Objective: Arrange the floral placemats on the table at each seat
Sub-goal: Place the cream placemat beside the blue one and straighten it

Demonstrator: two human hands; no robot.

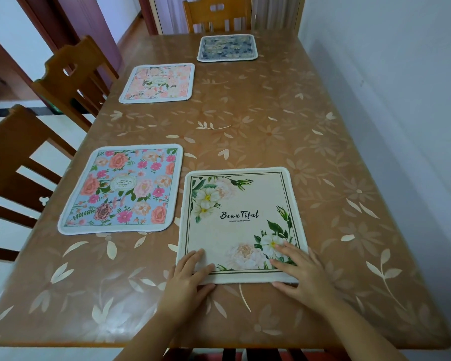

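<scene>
A cream placemat [238, 220] with white flowers and the word "Beautiful" lies flat near the table's front edge. My left hand [189, 276] rests with straight fingers on its near left corner. My right hand [298, 269] lies flat on its near right corner, fingers spread. To the left lies a light blue placemat [123, 188] with pink flowers. Farther back on the left side sits a pale pink floral placemat [158, 83]. A dark blue floral placemat [227, 47] lies at the far end.
The brown table [284, 126] has a leaf-patterned cover and stands against a white wall on the right. Two wooden chairs [71, 79] stand along the left side, another chair [216, 13] at the far end.
</scene>
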